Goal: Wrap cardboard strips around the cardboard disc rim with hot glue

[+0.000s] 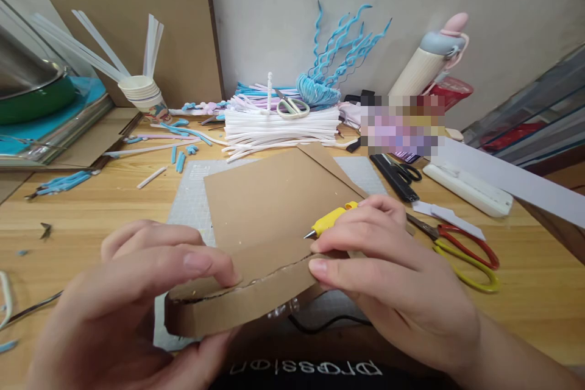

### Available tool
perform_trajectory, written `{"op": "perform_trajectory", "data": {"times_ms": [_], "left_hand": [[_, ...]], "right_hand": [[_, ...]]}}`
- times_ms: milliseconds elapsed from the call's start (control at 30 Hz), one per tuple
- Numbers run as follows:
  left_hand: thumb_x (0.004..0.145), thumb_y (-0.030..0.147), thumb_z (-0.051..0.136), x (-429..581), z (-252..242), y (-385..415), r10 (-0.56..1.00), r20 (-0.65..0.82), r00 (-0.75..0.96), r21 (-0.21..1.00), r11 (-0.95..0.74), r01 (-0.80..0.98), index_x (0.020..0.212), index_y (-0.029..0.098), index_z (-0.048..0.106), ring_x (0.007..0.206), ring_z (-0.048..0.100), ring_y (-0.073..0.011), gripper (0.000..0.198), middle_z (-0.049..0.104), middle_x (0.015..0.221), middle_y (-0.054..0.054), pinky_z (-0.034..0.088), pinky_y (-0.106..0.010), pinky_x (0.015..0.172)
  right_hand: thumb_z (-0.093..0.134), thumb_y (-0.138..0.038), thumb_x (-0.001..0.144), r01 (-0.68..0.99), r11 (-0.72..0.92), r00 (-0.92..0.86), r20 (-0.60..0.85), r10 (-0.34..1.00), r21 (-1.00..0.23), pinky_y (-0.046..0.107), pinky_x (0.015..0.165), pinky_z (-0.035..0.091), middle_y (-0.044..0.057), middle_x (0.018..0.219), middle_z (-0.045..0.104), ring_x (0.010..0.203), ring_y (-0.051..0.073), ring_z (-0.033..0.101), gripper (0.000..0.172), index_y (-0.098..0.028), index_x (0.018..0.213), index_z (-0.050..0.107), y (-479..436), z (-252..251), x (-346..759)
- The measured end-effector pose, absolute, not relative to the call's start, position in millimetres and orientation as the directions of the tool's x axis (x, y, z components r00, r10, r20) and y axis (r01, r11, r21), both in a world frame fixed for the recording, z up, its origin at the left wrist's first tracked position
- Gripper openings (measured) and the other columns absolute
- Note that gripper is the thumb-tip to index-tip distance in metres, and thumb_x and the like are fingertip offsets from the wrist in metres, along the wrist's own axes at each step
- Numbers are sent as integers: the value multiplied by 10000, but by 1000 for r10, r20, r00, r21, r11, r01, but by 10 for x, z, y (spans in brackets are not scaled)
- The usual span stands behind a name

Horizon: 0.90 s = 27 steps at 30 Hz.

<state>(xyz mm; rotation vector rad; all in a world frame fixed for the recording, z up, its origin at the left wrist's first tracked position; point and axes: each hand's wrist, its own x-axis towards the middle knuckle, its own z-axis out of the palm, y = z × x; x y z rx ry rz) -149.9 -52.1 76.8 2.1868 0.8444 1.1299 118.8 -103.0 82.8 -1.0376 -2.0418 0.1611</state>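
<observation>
Both my hands hold a brown cardboard piece (265, 207) just above the desk's near edge. A curved cardboard strip (237, 308) runs along its front edge, with glue blobs showing underneath. My left hand (123, 304) pinches the strip's left part, thumb on top. My right hand (388, 280) pinches the strip's right end and also grips a yellow-tipped glue gun (331, 219), whose nozzle points left over the cardboard.
A grey cutting mat (189, 195) lies under the cardboard on the wooden desk (91, 207). Red-and-yellow scissors (461, 250) lie right of my hand, black scissors (397, 173) behind. White strips (283, 125), blue wavy pieces, paper cups (144, 94) and a bottle (427, 61) stand at the back.
</observation>
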Motion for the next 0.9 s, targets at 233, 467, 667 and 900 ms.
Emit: {"op": "perform_trajectory", "data": {"times_ms": [233,467,667,900], "left_hand": [[741,33,706,-1528,746,-508,733,517,442,710,-655,257,1236,367,571,934,584,-279,613,708,885,0,478,-434,749],[711,75,729,-1566,703,-524,741,524,419,682,-660,314,1218,378,586,914,588,-283,607,717,853,11,479,-439,739],[668,29,712,-1609,723,-528,753,471,460,677,-643,358,1233,384,585,850,616,-259,679,730,856,30,477,-447,741],[692,28,702,-1559,709,-523,757,486,436,700,-636,325,1233,367,594,898,591,-257,648,710,873,10,505,-434,735]], "right_hand": [[614,11,912,581,669,-310,634,709,-464,437,791,385,59,932,769,846,173,665,212,-159,968,727,-1006,756,1172],[601,-70,965,580,689,-300,673,676,-434,426,828,395,41,991,800,822,153,682,165,-172,918,722,-1019,745,1161],[606,-82,968,585,687,-300,672,677,-431,401,845,413,1,929,819,790,125,710,173,-181,860,698,-1020,772,1168],[701,-219,941,591,686,-296,676,674,-425,431,898,373,2,1002,818,830,149,697,90,-183,878,648,-1018,740,1112]]}}
